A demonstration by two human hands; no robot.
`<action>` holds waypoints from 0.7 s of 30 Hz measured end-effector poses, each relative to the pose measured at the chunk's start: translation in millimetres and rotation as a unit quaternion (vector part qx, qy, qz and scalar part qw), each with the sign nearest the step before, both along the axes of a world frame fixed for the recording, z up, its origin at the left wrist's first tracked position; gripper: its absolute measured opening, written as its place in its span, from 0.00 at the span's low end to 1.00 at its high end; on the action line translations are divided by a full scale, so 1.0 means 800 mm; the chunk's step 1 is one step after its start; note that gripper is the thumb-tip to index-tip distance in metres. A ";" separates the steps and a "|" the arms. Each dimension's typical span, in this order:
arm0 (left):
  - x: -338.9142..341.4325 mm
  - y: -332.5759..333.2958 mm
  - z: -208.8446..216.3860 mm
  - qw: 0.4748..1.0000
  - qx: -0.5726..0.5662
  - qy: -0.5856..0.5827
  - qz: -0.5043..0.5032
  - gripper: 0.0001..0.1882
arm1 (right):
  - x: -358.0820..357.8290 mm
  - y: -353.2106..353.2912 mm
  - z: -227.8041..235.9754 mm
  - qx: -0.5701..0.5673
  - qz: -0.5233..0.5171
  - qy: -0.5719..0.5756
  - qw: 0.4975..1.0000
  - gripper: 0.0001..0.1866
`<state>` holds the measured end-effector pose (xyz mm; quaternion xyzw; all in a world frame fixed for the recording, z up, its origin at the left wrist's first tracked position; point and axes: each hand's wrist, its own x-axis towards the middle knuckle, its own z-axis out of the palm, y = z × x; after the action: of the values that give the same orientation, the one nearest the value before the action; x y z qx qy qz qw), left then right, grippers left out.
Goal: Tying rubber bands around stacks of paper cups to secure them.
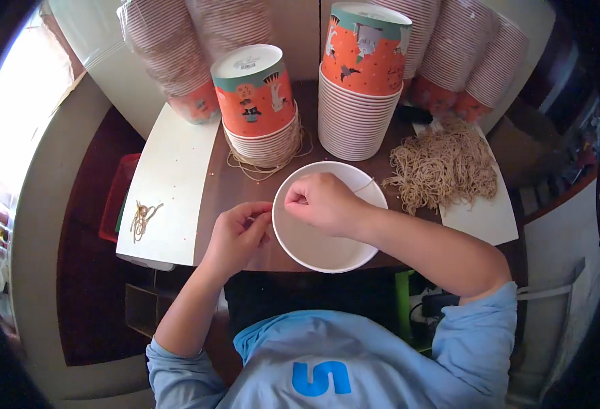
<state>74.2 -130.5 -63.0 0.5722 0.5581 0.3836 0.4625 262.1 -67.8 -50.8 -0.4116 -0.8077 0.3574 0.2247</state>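
A white-lined paper bucket (327, 253) stands mouth up near the table's front edge. My right hand (324, 204) reaches over its mouth, with fingertips pinched together close to the inner left wall. Just outside that wall, my left hand (242, 235) has its fingers curled together near the rim. Whatever lies between the fingertips of either hand is too small to make out. A short piece of thin cord (364, 185) shows at the bucket's far right inner wall.
Behind stand two stacks of upside-down orange paper buckets, one shorter (253, 109) with cord loops around it, one taller (362, 75). A heap of tan cords (443, 167) lies at right. Several cords (143, 218) lie at left. Wrapped bucket stacks (157, 41) line the back.
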 end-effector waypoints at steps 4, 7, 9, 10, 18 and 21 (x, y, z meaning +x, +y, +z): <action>0.000 0.003 -0.003 1.000 -0.003 -0.008 -0.002 0.11 | -0.002 0.003 -0.005 0.007 0.014 0.014 1.000 0.07; 0.000 0.005 -0.003 1.000 -0.006 -0.005 -0.002 0.11 | -0.003 0.005 -0.006 0.002 0.010 0.011 1.000 0.07; 0.001 0.005 -0.001 1.000 -0.005 -0.008 -0.001 0.11 | -0.003 0.004 -0.006 0.004 0.007 0.011 1.000 0.07; 0.001 0.006 -0.001 1.000 -0.003 -0.001 -0.004 0.11 | -0.003 0.005 -0.008 0.003 0.007 0.019 1.000 0.07; 0.003 0.009 -0.002 1.000 0.028 0.000 -0.004 0.11 | -0.009 0.007 -0.009 -0.009 0.004 0.025 1.000 0.06; -0.001 0.011 0.000 0.976 0.152 0.149 -0.044 0.08 | -0.011 0.007 -0.011 -0.008 0.014 0.028 0.999 0.06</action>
<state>73.6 -121.8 -62.9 0.7104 0.5304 0.3537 0.2982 253.3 -62.0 -59.7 -0.3916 -0.8040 0.3784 0.2390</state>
